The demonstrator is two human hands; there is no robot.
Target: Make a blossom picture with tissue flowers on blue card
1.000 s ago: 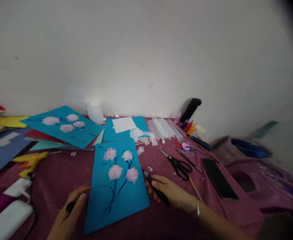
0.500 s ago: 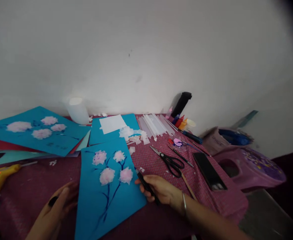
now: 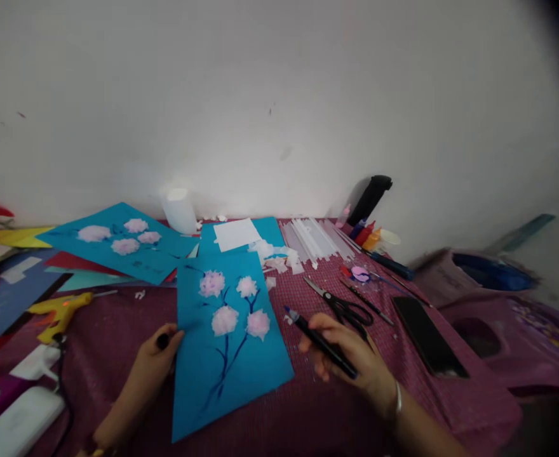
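A blue sheet (image 3: 241, 374) lies before me with several pale pink tissue-paper flowers (image 3: 225, 321) on dark blue painted stems. At its left edge, my left hand (image 3: 155, 355) pinches the border between thumb and fingers; a black ring shows on it. My right hand (image 3: 350, 355), closed round a black marker (image 3: 324, 346), is held just right of the sheet. The marker's bluish tip points up and left, apart from the sheet. Behind that hand lie black-handled scissors (image 3: 343, 309), their handles partly covered.
A second flowered blue sheet (image 3: 103, 254) rests back left, near a yellow glue gun (image 3: 63, 311). White glue sticks (image 3: 312, 238) and paint bottles (image 3: 368, 236) stand or lie at the back. A phone (image 3: 429, 336) lies right; a pink stool (image 3: 512, 349) is beyond the table edge.
My left hand has come to the sheet's left edge and pinches it. My right hand, with the marker, has drawn away rightward from the sheet. The view has turned left.
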